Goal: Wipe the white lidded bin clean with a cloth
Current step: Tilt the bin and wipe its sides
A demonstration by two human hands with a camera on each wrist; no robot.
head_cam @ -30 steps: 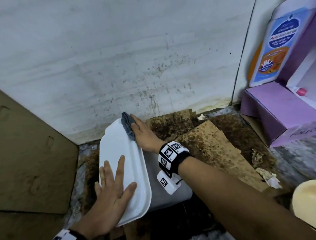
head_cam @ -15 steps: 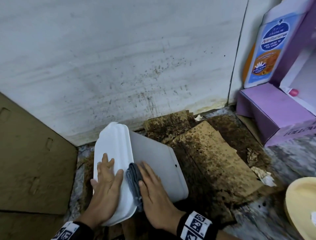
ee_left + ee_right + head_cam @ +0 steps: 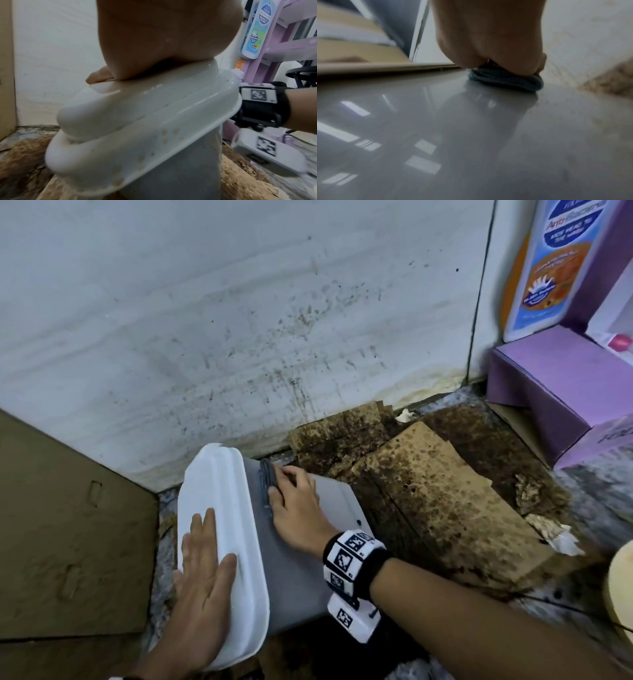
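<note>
The bin (image 3: 298, 573) has a pale grey body and a white lid (image 3: 222, 508), and it leans tilted on the floor near the wall. My left hand (image 3: 202, 570) lies flat on the lid (image 3: 130, 121), fingers straight, steadying it. My right hand (image 3: 294, 501) presses a folded dark blue-grey cloth (image 3: 267, 481) against the grey side, just below the lid's far end. In the right wrist view the cloth (image 3: 505, 81) is bunched under my fingers on the glossy grey wall (image 3: 471, 135). Small brown spots dot the lid's rim.
A stained white wall (image 3: 239, 320) stands right behind the bin. Dirty, mouldy cardboard (image 3: 428, 498) covers the floor to the right. Brown cardboard (image 3: 68, 525) stands at the left. Purple boxes (image 3: 548, 381) and a bottle (image 3: 555, 268) fill the right corner.
My right hand has slid the cloth from the bin's near end up along its grey side to the far end by the wall. My left hand stays flat on the lid.
</note>
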